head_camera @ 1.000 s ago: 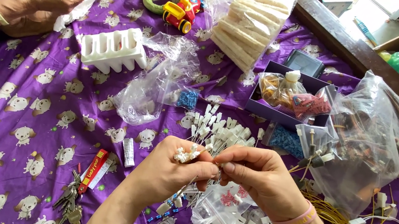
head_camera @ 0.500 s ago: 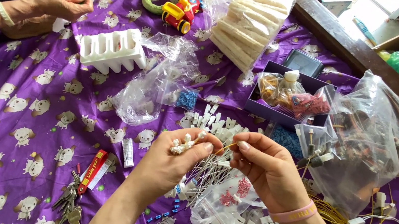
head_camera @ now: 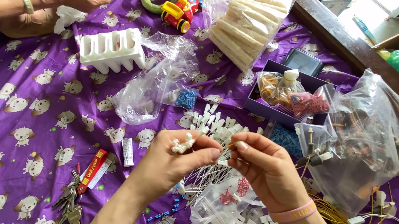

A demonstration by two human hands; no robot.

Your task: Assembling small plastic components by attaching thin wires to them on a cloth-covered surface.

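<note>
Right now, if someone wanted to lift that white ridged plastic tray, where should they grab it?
Probably across the narrow width of the white ridged tray, coming from above: it lies flat, its long sides are bare, and the upright ridges give fingers purchase.

Cloth: a purple tablecloth (head_camera: 13,118) printed with cartoon dogs is spread under everything.
Far side: a white moulded holder (head_camera: 111,50) is set near a yellow and red toy vehicle (head_camera: 177,14).
Near left: a bunch of keys (head_camera: 68,208) is laid beside a red tag (head_camera: 92,171).
Right: a purple box (head_camera: 262,106) is filled with small bags.
</note>
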